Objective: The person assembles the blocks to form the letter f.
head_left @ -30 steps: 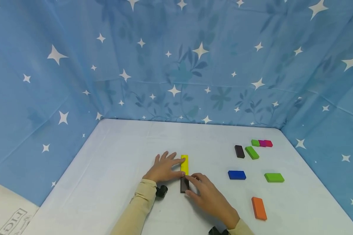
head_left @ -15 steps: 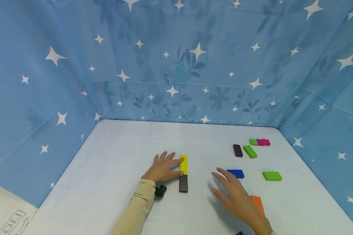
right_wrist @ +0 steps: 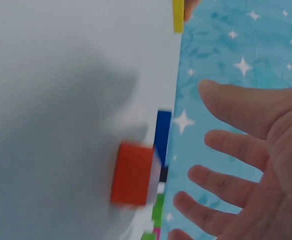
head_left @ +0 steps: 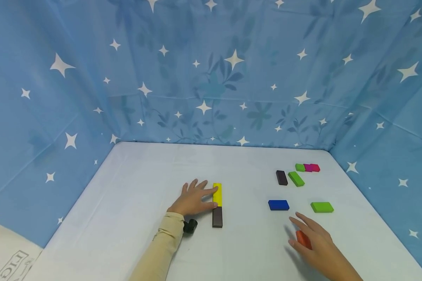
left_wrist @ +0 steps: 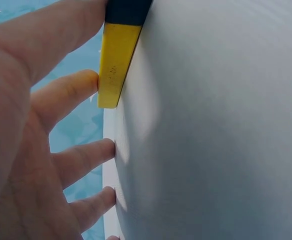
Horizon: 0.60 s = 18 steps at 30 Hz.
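My left hand [head_left: 193, 201] spreads its fingers beside a yellow block [head_left: 219, 197] on the white table. Index fingertip and thumb tip rest on that block, one towards each end. End to end with it, on the near side, lies a dark block [head_left: 217, 217]; both form a straight column. In the left wrist view the index finger touches the yellow block [left_wrist: 117, 60]. Over an orange block [head_left: 303, 239] hovers my right hand [head_left: 318, 244], fingers apart and holding nothing. The right wrist view shows a gap between those fingers and the orange block [right_wrist: 132, 175].
A blue block [head_left: 278, 205] and a green block [head_left: 322, 207] lie beyond the right hand. Farther back are another dark block [head_left: 281, 178], a slanted green block [head_left: 296, 179], and a short row of green, purple [head_left: 308, 168] and red pieces. A starry blue curtain [head_left: 211, 78] surrounds the table.
My right hand has left the dark block in the column and moved right, past the blue block, to above the orange one. The left hand stays on the yellow block.
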{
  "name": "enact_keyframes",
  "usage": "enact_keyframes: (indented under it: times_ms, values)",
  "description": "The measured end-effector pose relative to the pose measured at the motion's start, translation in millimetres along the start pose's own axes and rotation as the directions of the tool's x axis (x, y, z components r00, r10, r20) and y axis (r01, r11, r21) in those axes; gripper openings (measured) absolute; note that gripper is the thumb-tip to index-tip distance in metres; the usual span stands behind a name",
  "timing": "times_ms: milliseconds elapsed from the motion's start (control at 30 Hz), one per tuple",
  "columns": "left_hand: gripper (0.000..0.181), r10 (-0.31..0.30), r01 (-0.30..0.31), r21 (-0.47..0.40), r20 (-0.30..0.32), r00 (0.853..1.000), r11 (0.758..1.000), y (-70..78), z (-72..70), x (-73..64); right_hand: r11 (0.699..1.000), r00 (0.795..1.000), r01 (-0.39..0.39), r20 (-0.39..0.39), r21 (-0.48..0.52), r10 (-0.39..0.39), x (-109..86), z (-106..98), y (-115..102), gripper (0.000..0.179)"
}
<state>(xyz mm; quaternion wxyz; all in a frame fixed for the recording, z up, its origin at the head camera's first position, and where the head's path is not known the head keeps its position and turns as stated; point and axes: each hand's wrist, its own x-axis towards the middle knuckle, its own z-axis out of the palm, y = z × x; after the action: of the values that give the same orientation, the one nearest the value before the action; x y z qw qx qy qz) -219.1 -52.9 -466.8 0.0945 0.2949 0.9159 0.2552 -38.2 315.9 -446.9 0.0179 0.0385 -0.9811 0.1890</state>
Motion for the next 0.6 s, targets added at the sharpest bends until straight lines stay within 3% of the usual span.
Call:
enact_keyframes:
  times_ms: [133,233,600]
  values:
    - [0.063,0.005,-0.005,-0.004,0.007,1.000,1.000,-0.5,-1.7,-0.4,0.995,0.987,-0.096,0.130,-0.021,0.098,-2.3,-4,12,0.071]
    - [0.063,0.003,-0.003,-0.003,0.007,1.000,1.000,-1.7,-1.6,-0.1,0.993,0.977,-0.116,0.180,-0.017,0.117,-5.0,-3,18,0.071]
    - [0.063,-0.010,0.010,0.005,-0.001,1.000,1.000,-2.8,0.9,1.1,0.993,0.977,-0.115,0.186,0.031,0.107,-11.4,0,30,0.064]
